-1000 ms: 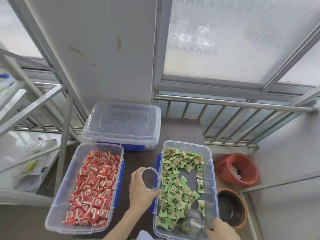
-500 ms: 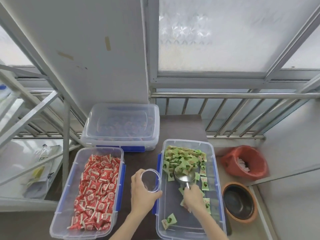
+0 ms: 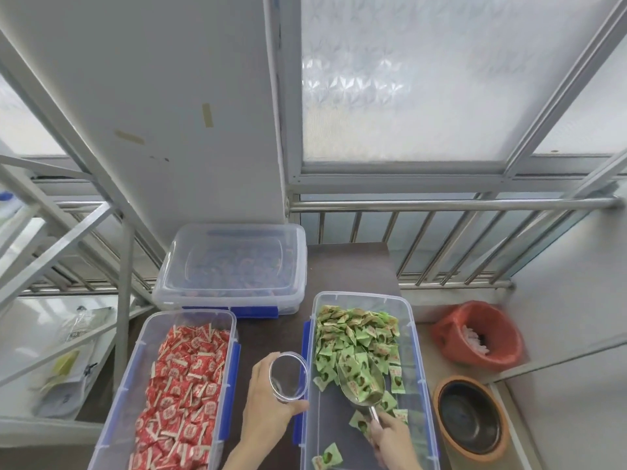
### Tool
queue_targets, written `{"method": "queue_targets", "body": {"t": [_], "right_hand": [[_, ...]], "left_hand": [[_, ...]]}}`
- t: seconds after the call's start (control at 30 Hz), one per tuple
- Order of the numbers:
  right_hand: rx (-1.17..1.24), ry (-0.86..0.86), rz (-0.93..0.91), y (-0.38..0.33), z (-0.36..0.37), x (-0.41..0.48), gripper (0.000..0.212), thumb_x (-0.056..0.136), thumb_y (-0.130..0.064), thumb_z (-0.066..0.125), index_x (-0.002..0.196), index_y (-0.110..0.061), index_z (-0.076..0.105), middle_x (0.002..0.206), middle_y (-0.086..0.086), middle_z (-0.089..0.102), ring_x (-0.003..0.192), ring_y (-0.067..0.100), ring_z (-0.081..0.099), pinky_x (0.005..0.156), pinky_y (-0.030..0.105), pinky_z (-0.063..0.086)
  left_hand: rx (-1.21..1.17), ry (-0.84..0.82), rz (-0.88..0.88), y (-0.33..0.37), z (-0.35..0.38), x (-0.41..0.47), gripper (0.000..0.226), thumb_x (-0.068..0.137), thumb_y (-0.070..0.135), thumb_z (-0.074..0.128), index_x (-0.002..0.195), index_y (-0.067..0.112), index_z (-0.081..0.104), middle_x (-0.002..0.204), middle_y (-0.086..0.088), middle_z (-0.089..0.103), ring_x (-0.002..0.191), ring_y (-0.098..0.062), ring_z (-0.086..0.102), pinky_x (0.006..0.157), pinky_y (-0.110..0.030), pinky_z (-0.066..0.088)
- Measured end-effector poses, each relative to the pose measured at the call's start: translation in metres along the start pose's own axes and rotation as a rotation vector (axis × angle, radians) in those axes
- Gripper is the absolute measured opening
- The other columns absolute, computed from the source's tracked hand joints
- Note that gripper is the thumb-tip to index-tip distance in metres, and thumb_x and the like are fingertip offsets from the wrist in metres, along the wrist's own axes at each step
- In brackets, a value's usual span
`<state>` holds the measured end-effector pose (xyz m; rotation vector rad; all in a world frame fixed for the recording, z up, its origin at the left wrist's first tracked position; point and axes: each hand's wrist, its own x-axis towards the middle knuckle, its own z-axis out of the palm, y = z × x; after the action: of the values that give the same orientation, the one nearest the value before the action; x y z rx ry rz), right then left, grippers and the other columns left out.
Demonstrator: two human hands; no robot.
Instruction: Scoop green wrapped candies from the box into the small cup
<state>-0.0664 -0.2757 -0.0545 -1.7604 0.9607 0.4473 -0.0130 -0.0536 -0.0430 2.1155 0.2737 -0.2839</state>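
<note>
A clear plastic box (image 3: 419, 368) on the right of the dark table holds green wrapped candies (image 3: 353, 330), heaped toward its far end. My right hand (image 3: 395, 439) grips the handle of a metal scoop (image 3: 361, 381) inside the box; the scoop bowl is loaded with green candies. My left hand (image 3: 268, 408) holds a small clear cup (image 3: 288, 376), tilted with its mouth toward the camera, just left of the box's rim. The cup looks empty.
A clear box of red wrapped candies (image 3: 183, 385) sits on the left. A lidded clear box (image 3: 234, 266) stands behind it. A red bucket (image 3: 478, 334) and a dark bowl (image 3: 470, 418) sit to the right. A metal railing (image 3: 441, 203) runs behind.
The scoop has pulled back from the far candy heap toward me and now carries candies. The cup in my left hand has stayed beside the box.
</note>
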Motion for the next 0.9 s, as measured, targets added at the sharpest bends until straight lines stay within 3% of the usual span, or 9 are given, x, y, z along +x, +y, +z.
{"method": "queue_targets", "body": {"t": [0.1, 0.2, 0.37, 0.5, 0.57, 0.67, 0.77, 0.83, 0.9], "right_hand": [[0.016, -0.069, -0.051, 0.004, -0.024, -0.011, 0.023, 0.086, 0.008, 0.057, 0.080, -0.008, 0.073, 0.034, -0.002, 0.055, 0.034, 0.007, 0.049, 0.037, 0.012, 0.036], [0.039, -0.192, -0.049, 0.003, -0.048, -0.017, 0.017, 0.092, -0.004, 0.057, 0.097, -0.004, 0.074, 0.051, 0.005, 0.060, 0.045, 0.012, 0.052, 0.051, 0.018, 0.039], [-0.125, -0.478, -0.250, -0.037, -0.080, -0.037, 0.027, 0.089, -0.022, 0.053, 0.104, -0.015, 0.075, 0.059, -0.002, 0.047, 0.051, 0.006, 0.037, 0.054, 0.020, 0.024], [-0.632, -0.410, -0.327, -0.089, -0.087, -0.046, 0.022, 0.085, -0.028, 0.051, 0.094, -0.027, 0.071, 0.065, -0.010, 0.054, 0.055, 0.001, 0.046, 0.056, 0.018, 0.034], [-0.810, -0.407, -0.387, -0.124, -0.087, -0.056, 0.020, 0.084, -0.024, 0.047, 0.074, -0.012, 0.060, 0.064, 0.000, 0.049, 0.060, 0.016, 0.042, 0.053, 0.029, 0.030], [-0.988, -0.370, -0.449, -0.171, -0.074, -0.074, 0.021, 0.080, -0.014, 0.043, 0.066, 0.002, 0.045, 0.066, 0.012, 0.044, 0.061, 0.022, 0.038, 0.049, 0.031, 0.025], [-1.130, -0.322, -0.495, -0.204, -0.058, -0.102, 0.020, 0.080, -0.007, 0.042, 0.061, -0.004, 0.039, 0.062, 0.007, 0.045, 0.060, 0.025, 0.044, 0.051, 0.029, 0.034], [-1.222, -0.291, -0.555, -0.217, -0.053, -0.122, 0.010, 0.084, -0.007, 0.042, 0.076, -0.006, 0.047, 0.081, 0.013, 0.056, 0.075, 0.030, 0.051, 0.064, 0.031, 0.039], [-1.277, -0.252, -0.624, -0.216, -0.050, -0.132, 0.006, 0.087, -0.009, 0.043, 0.083, -0.009, 0.047, 0.099, 0.017, 0.061, 0.089, 0.035, 0.057, 0.071, 0.033, 0.039]], "left_hand": [[0.081, 0.009, 0.055, 0.001, -0.009, 0.001, 0.102, 0.048, 0.021, 0.094, 0.134, 0.040, 0.042, 0.135, 0.016, 0.050, 0.124, -0.011, 0.050, 0.102, -0.033, 0.044], [0.200, 0.027, 0.150, 0.014, -0.009, 0.003, 0.095, 0.054, 0.022, 0.088, 0.141, 0.026, 0.049, 0.140, 0.010, 0.055, 0.130, -0.012, 0.051, 0.111, -0.029, 0.036], [0.258, 0.022, 0.299, 0.037, -0.007, 0.007, 0.077, 0.062, 0.033, 0.083, 0.133, 0.030, 0.054, 0.127, 0.024, 0.052, 0.123, -0.002, 0.053, 0.107, -0.018, 0.030], [0.264, -0.055, 0.442, 0.045, -0.007, 0.004, 0.065, 0.067, 0.029, 0.075, 0.119, 0.050, 0.043, 0.116, 0.031, 0.050, 0.112, 0.018, 0.042, 0.106, -0.032, 0.041], [0.268, -0.079, 0.442, 0.041, -0.006, 0.003, 0.064, 0.066, 0.031, 0.072, 0.120, 0.050, 0.042, 0.118, 0.030, 0.048, 0.114, 0.016, 0.040, 0.111, -0.039, 0.038], [0.242, -0.050, 0.401, 0.032, -0.005, 0.004, 0.070, 0.059, 0.033, 0.072, 0.123, 0.045, 0.048, 0.122, 0.026, 0.052, 0.119, 0.004, 0.049, 0.110, -0.041, 0.040], [0.170, -0.003, 0.410, 0.032, -0.006, 0.002, 0.072, 0.059, 0.034, 0.076, 0.122, 0.048, 0.044, 0.118, 0.034, 0.048, 0.114, 0.010, 0.046, 0.107, -0.032, 0.041], [0.119, -0.027, 0.355, 0.037, -0.007, -0.001, 0.074, 0.063, 0.032, 0.080, 0.119, 0.054, 0.037, 0.115, 0.044, 0.040, 0.112, 0.017, 0.039, 0.101, -0.019, 0.037], [0.098, -0.047, 0.321, 0.036, -0.007, -0.001, 0.078, 0.062, 0.034, 0.081, 0.121, 0.054, 0.034, 0.117, 0.047, 0.037, 0.113, 0.015, 0.037, 0.097, -0.015, 0.034]]}}
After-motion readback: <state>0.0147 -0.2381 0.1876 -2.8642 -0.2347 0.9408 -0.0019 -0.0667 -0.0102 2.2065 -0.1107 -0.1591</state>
